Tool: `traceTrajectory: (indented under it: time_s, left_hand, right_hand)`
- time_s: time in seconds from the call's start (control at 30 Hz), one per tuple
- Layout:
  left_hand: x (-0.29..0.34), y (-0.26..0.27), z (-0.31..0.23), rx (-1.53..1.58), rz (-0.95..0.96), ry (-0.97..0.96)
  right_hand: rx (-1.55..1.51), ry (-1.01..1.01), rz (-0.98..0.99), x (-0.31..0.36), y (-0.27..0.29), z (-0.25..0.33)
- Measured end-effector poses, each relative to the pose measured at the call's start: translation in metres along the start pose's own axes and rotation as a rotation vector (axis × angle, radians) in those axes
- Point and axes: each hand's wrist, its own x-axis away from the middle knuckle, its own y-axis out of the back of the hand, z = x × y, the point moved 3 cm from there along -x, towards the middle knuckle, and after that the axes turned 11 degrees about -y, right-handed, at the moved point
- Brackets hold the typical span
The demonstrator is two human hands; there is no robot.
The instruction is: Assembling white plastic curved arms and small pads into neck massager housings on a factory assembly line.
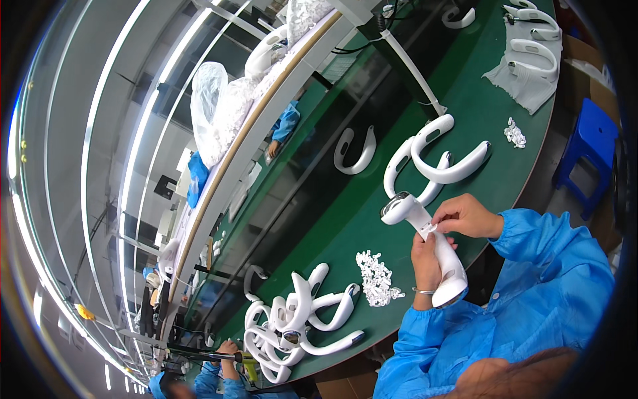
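A white curved, neck-band-shaped device (450,269) with dark glossy ends is held up over the table edge. My left hand (425,263), with a bracelet at the wrist, is closed round its middle from the near-left side. My right hand (462,216) reaches in from the right, thumb and forefinger pinched at a small white piece (430,228) against the device's inner face. Left of my hands lies a pile of small white plastic pieces (377,279). Just beyond are several more white curved devices (448,166), lying overlapped on the green table (339,229).
A heap of white curved devices (292,319) lies to the left. Further right are a smaller pile of pieces (514,133) and devices on a grey cloth (525,80). A raised shelf (246,133) runs behind. A blue stool (588,153) stands right. A co-worker's hand (227,347) shows lower left.
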Motion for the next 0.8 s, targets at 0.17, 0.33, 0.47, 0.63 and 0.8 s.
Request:
traceTrajectory:
  time_s: [0.17, 0.33, 0.47, 0.63, 0.8]
  left_hand:
    - [0.0, 0.006, 0.006, 0.023, 0.024, -0.022]
    - [0.001, 0.005, 0.004, 0.092, 0.07, -0.063]
    - [0.001, 0.008, 0.007, 0.101, 0.078, -0.001]
    - [0.004, 0.009, 0.008, 0.128, 0.078, 0.004]
    - [0.003, 0.014, 0.011, 0.134, 0.063, -0.004]
  right_hand:
    - [0.104, 0.135, -0.047, 0.006, 0.0, -0.002]
    - [-0.119, -0.125, -0.012, 0.011, -0.01, -0.002]
    - [0.013, -0.04, -0.05, 0.01, -0.008, -0.002]
    - [0.0, -0.044, -0.011, 0.012, -0.005, -0.005]
    - [-0.177, -0.16, 0.01, 0.015, -0.005, -0.012]
